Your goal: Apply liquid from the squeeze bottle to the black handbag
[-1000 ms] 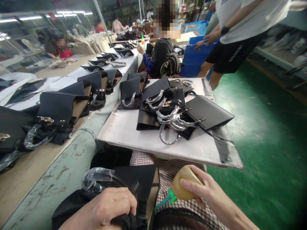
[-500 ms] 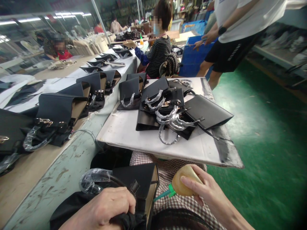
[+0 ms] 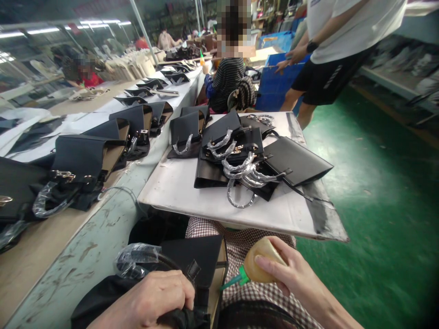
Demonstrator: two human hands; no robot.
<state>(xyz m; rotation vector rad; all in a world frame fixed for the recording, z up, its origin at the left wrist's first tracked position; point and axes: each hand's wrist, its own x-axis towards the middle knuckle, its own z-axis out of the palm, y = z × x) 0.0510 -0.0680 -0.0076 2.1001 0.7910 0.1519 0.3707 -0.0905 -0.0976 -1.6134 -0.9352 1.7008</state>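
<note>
A black handbag lies across my lap, its plastic-wrapped handle to the left and its tan inner side facing right. My left hand is closed on the bag's dark material near the handle's base. In my right hand is a yellowish glue bottle, gripped around its body and tilted. Its green nozzle points left and down, with the tip at the bag's tan edge. Whether glue is coming out cannot be made out.
Several black handbags with wrapped handles are piled on the white-topped table ahead. More bags line the long bench at left. A seated co-worker and a person standing by a blue panel are beyond. Green floor lies right.
The glue bottle has shifted slightly left, its nozzle tip staying by the bag's edge. My left hand keeps its hold. Ahead, the seated co-worker has turned and drawn an arm in.
</note>
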